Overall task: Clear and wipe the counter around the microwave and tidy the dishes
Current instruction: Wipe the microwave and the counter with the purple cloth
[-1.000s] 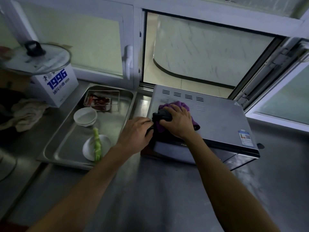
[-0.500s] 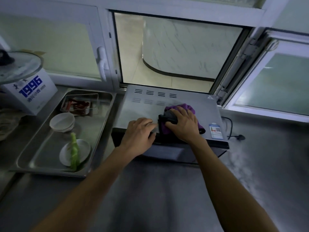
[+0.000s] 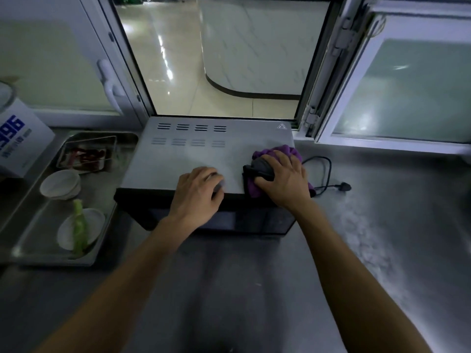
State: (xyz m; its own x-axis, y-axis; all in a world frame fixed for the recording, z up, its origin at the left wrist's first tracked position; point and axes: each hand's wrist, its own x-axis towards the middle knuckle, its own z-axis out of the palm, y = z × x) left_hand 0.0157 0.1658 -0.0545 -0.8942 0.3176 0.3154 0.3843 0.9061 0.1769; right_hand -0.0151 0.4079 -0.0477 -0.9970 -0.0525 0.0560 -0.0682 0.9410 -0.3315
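On the steel counter (image 3: 382, 250) below the open window, the head view, the only 1 here, shows the microwave (image 3: 204, 154) with both hands on its top. The right hand (image 3: 284, 178) lies over a purple cloth (image 3: 283, 150) and a dark grey item bunched with it, at the top's front right corner; its fingers curl down over the bundle, so it reads as gripping the cloth while pressing it to the metal. The left hand (image 3: 197, 193) rests near the front edge, just left of the cloth, knuckles bent; whether it holds anything I cannot tell.

Judging from this, the wiping is under way on the microwave top, while the counter around it looks streaked and not yet done. The dishes seem untouched: in the metal tray (image 3: 30, 258) to the left sit a white bowl (image 3: 60, 184), a white plate (image 3: 94, 220) with a green vegetable stalk (image 3: 79, 225) on it, and a small pan of red scraps (image 3: 86, 154). The power cord (image 3: 323, 174) lies unplugged beside the microwave's right side.
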